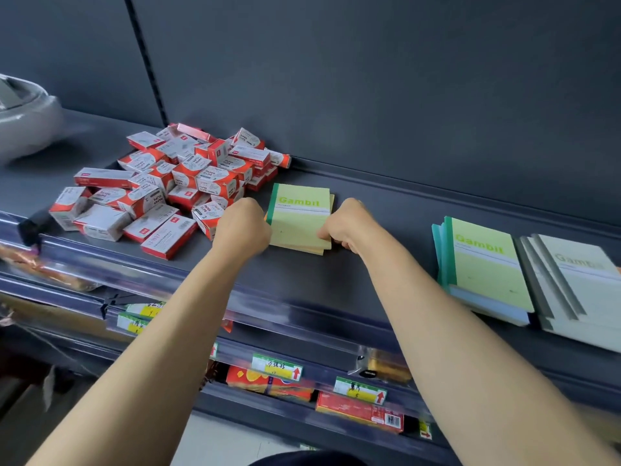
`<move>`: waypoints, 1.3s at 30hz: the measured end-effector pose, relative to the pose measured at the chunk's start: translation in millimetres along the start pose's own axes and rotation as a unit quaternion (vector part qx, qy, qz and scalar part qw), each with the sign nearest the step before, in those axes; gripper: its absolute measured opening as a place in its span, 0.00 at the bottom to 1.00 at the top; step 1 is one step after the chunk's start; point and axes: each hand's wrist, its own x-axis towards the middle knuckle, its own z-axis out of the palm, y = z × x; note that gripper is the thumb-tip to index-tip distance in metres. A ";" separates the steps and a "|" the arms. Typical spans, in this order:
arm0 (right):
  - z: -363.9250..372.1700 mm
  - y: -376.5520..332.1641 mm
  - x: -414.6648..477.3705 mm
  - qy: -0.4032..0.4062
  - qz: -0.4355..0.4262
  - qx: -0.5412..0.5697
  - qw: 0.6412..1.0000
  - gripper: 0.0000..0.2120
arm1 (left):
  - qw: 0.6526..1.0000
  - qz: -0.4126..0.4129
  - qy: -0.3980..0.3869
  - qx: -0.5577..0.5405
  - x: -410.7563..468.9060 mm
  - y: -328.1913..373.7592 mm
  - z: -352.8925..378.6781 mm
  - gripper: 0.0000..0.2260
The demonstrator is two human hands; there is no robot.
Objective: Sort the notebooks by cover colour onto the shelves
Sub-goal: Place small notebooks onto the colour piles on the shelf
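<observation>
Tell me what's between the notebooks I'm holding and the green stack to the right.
Head view: only your right hand, gripping the notebooks, and bare shelf.

The middle notebook bears "Gambit" in green letters on its pale green cover, and the same word stands on the right green notebook. On the grey notebook only "Gam" reads clearly. Several red-and-white boxes are printed "PAPER CLIPS", one with a "3" on its end, and the price tags on the lower rails carry red arrows and handwriting too small to read.
</observation>
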 end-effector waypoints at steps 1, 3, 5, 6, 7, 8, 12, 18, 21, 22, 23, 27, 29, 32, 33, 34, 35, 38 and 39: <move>0.1 1.7 1.8 0.004 0.006 0.005 1.000 0.13 | 1.000 -0.005 0.003 -0.001 -0.1 0.0 -0.6 0.12; 1.3 3.0 -0.6 0.008 -0.007 0.012 1.000 0.12 | 1.000 -0.005 0.003 -0.006 -2.0 2.2 -0.9 0.13; 3.6 1.0 -7.0 0.006 -0.027 -0.011 1.000 0.17 | 1.000 -0.002 0.007 -0.013 -4.1 4.8 -1.3 0.14; 5.0 -0.8 -10.1 0.007 -0.029 -0.039 0.999 0.21 | 1.000 -0.002 0.009 -0.014 -5.4 5.4 -1.6 0.13; 6.2 -1.3 -10.6 0.008 -0.028 -0.060 0.998 0.22 | 1.000 -0.003 0.009 -0.015 -5.7 5.1 -1.4 0.13; 6.0 -1.6 -10.0 0.008 -0.021 -0.068 0.997 0.21 | 1.000 -0.006 0.008 -0.015 -5.1 4.5 -1.2 0.11; -1.9 6.0 -4.8 0.011 0.021 0.002 1.000 0.08 | 1.000 -0.022 -0.003 -0.014 1.7 -2.5 2.5 0.03; -49.0 17.0 -5.7 0.140 0.022 0.154 0.978 0.06 | 0.999 -0.038 -0.021 0.001 -0.7 14.6 15.4 0.17; -77.3 32.9 -8.9 0.193 0.016 0.208 0.959 0.10 | 0.997 -0.058 -0.034 0.048 3.8 26.0 23.9 0.27; -86.7 40.5 -10.1 0.213 0.018 0.208 0.954 0.09 | 0.996 -0.055 -0.037 0.056 5.2 29.5 25.1 0.26; -96.2 49.4 -12.0 0.234 0.027 0.206 0.950 0.10 | 0.996 -0.050 -0.044 0.061 6.6 33.0 26.1 0.24; -131.7 86.7 -31.7 0.288 0.078 0.192 0.935 0.10 | 0.994 -0.052 -0.072 0.061 6.4 49.3 28.9 0.14; -146.0 103.3 -46.3 0.307 0.095 0.212 0.923 0.08 | 0.995 -0.059 -0.072 0.029 6.2 58.3 32.7 0.12; -160.1 121.8 -65.2 0.295 0.097 0.227 0.923 0.06 | 0.992 -0.084 -0.050 -0.085 3.8 75.8 35.6 0.16; -161.8 126.6 -69.8 0.291 0.101 0.230 0.923 0.06 | 0.989 -0.083 -0.045 -0.117 2.7 82.6 36.1 0.16; -162.9 131.5 -72.6 0.290 0.107 0.230 0.923 0.08 | 0.985 -0.079 -0.047 -0.147 0.0 90.6 35.7 0.16; -163.0 136.5 -74.3 0.291 0.115 0.227 0.922 0.11 | 0.981 -0.074 -0.051 -0.172 -3.3 99.0 35.9 0.15; -161.2 147.7 -79.7 0.292 0.159 0.224 0.916 0.18 | 0.967 -0.054 -0.066 -0.239 -18.2 122.3 39.1 0.11; -161.3 151.2 -80.5 0.291 0.170 0.225 0.914 0.18 | 0.961 -0.046 -0.071 -0.262 -23.2 127.7 41.4 0.10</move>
